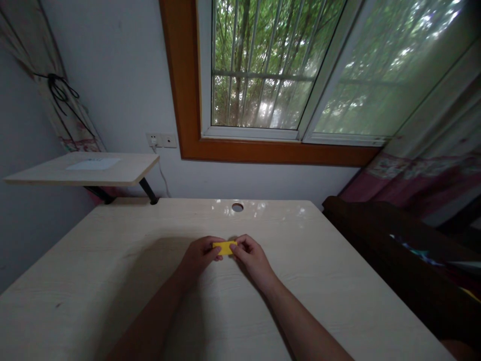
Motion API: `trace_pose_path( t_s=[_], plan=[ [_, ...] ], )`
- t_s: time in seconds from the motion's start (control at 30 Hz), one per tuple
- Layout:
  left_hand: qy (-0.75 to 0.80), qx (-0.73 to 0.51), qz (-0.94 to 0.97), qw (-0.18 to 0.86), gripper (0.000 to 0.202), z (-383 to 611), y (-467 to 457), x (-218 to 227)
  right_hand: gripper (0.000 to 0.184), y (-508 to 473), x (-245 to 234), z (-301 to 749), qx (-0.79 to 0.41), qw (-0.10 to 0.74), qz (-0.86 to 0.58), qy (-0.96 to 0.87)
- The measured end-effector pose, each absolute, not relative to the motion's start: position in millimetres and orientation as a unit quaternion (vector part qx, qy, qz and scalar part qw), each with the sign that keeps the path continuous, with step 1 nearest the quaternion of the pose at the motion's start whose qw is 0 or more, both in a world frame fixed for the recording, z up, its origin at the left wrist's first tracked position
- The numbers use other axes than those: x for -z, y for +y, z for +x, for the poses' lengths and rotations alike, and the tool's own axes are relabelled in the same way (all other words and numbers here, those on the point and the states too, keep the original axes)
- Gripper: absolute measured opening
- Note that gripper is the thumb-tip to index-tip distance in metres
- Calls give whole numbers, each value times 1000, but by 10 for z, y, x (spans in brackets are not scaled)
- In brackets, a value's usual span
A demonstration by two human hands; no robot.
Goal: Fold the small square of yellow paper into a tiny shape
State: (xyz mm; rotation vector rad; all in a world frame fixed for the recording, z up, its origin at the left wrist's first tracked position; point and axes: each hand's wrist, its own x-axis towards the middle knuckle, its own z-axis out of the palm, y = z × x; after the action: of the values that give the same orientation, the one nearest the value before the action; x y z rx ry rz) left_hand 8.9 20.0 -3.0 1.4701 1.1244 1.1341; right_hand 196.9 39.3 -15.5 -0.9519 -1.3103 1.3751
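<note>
The left hand (197, 256) and the right hand (252, 256) hold a yellow block (224, 247) by its ends, fingers closed on it, low over the tabletop (112, 260).

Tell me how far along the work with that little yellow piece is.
Looks done: the yellow piece is already gripped over the middle of the table. In hand: the left hand and right hand pinch its opposite ends; whether it touches the tabletop is unclear. Left: it is not yet released, and no second piece shows nearby.
</note>
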Motion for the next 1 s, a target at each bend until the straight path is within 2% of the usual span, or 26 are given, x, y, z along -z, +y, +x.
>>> trace_pose_path(
  t_s=[0.4, 0.73, 1.0],
  plan=[
    [466, -480, 583, 461, 34, 87, 227, 127, 31, 371, 110, 1971, -555, 479, -403, -548],
    [476, -471, 590, 452, 33, 98, 186, 23, 29, 382, 134, 1979, -552, 476, -408, -550],
    [466, -476, 591, 455, 34, 91, 203, 47, 34, 363, 75, 1971, -555, 478, -407, -546]
  ],
)
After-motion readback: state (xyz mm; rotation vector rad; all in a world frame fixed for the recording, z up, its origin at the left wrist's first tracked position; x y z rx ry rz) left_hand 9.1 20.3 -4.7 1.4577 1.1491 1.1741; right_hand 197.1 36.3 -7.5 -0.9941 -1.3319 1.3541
